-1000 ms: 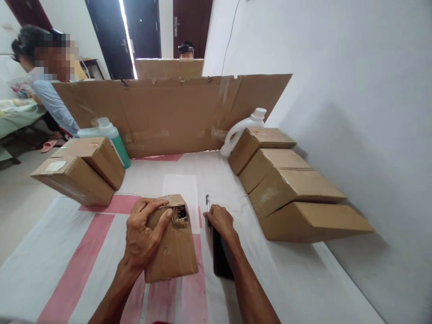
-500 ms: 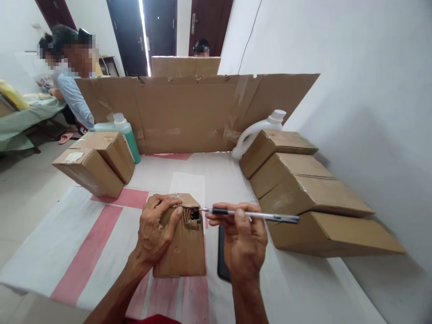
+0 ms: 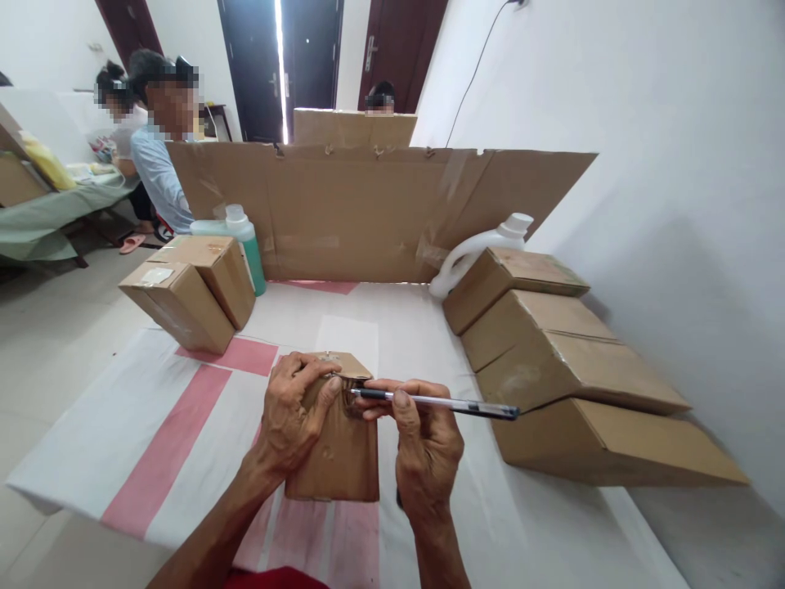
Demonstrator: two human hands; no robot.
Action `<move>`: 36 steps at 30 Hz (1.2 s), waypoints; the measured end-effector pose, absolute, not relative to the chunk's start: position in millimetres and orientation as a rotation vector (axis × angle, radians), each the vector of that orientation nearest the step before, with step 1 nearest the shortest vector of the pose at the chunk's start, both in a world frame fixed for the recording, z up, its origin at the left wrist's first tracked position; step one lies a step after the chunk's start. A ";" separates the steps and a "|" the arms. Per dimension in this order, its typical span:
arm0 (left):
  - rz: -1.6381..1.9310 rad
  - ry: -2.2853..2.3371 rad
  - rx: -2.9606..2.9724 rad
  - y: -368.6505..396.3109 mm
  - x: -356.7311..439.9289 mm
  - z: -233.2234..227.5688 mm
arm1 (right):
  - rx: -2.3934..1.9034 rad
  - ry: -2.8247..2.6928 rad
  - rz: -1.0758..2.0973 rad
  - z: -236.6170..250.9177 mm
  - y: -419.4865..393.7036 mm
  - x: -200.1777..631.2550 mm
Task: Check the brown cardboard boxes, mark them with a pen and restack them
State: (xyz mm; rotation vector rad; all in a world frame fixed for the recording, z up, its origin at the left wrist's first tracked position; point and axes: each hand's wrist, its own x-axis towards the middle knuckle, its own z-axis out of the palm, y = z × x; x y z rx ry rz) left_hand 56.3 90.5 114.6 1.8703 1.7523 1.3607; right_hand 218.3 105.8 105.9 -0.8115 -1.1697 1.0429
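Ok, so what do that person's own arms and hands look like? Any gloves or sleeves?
No gloves: the left hand and right hand are both bare, and no ring, watch or bracelet shows. The forearms are slim, with no sleeves in view. A bit of red cloth shows at the bottom edge, probably their clothing.

Lighting bright, diffuse. Glare noted at the door gap (image 3: 281, 65) behind the cardboard panel (image 3: 356, 213). Soft shadows on the wall (image 3: 662, 147) right of it; wide-angle stretching in boxes (image 3: 604, 368) right-front.
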 end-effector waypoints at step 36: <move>1.338 1.717 1.845 110.0 49.1 114.0 | -2.178 -2.038 0.765 18.8 186.6 267.5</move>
